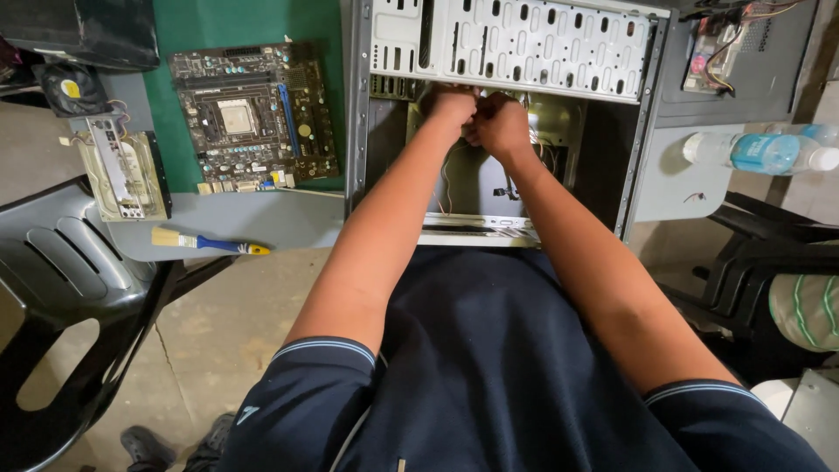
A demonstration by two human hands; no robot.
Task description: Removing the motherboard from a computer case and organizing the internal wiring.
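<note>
Two bare hands meet deep inside the open grey metal computer case [642, 131], the left hand [452, 105] and the right hand [499, 125] pressed knuckle to knuckle, fingers curled shut around something small near the thin loose wires [447, 179] at the case's far wall; what they pinch is hidden, so I cannot tell its kind.

Judging by the layout, the work looks well advanced on stripping: the case floor is bare of its board, and the dark green motherboard with a silver processor socket [253, 114] already lies out on the green mat [188, 26] to the left. A black cooling fan [70, 87] and a cream metal drive bracket [122, 175] sit further left. Only wiring seems left inside.

Everything rests on a grey tabletop [262, 218], with a blue-handled paintbrush [205, 242] at its near edge and a clear plastic water bottle with a blue label [760, 150] far right. Black plastic chairs [52, 288] flank a worn concrete floor [218, 323].
</note>
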